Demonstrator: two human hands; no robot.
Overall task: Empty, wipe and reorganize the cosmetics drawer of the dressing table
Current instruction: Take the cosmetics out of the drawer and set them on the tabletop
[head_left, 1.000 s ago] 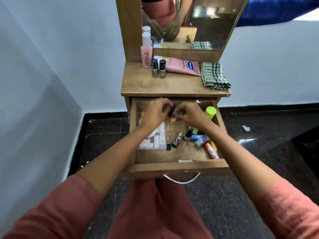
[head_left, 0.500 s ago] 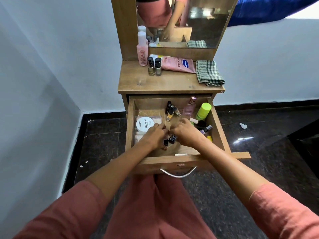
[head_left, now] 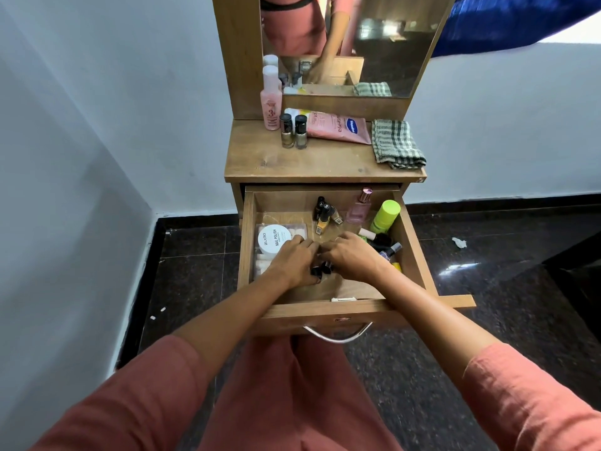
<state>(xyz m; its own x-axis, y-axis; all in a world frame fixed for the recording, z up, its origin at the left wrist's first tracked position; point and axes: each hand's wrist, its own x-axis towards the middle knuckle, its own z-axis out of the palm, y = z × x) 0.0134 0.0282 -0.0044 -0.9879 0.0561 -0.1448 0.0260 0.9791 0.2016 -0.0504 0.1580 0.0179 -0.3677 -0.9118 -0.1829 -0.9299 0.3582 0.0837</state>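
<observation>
Black-capped bottles [head_left: 320, 268] lie gripped by curled left hand [head_left: 294, 260] and right hand [head_left: 353, 259].

Salmon-pink sleeves [head_left: 136, 398], matching lap garment [head_left: 292, 405]

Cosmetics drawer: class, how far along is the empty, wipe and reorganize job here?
Early. Done: pink bottle, two nail polish bottles and Vaseline tube sit on the tabletop. In hand: left hand and right hand grip dark-capped bottles in the drawer. Left: green bottle, perfume bottle and white tub inside; checked cloth folded, unused.
</observation>
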